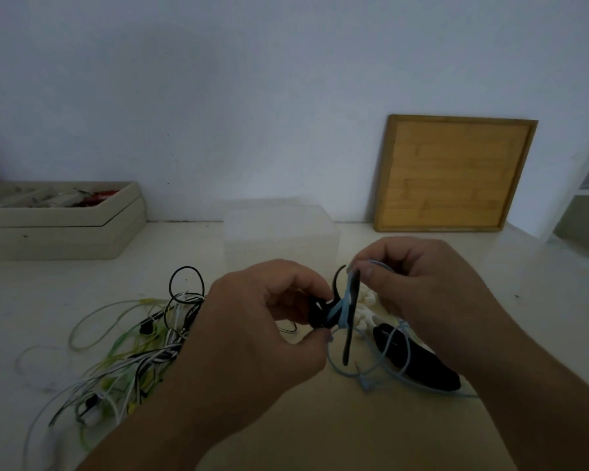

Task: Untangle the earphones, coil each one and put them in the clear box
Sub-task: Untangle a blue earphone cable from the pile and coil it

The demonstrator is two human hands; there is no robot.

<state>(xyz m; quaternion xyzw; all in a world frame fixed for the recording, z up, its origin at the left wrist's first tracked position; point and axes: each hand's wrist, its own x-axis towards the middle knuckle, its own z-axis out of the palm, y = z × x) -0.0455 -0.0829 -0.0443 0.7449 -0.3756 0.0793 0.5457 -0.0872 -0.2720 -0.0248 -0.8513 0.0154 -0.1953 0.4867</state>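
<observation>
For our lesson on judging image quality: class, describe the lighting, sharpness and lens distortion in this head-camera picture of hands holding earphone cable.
Head view: dim, flat, bluish light, no hard shadows or glare; the clear box nearly melts into the wall; wide-angle bending skews the wooden tray; the left hand and right hand look soft, and the blue cable they pinch is slightly blurred.

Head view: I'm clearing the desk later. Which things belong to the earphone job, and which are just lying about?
Job: blue earphone, tangled earphones, clear box.
Lying about: wooden tray, beige box, black pouch.
</observation>
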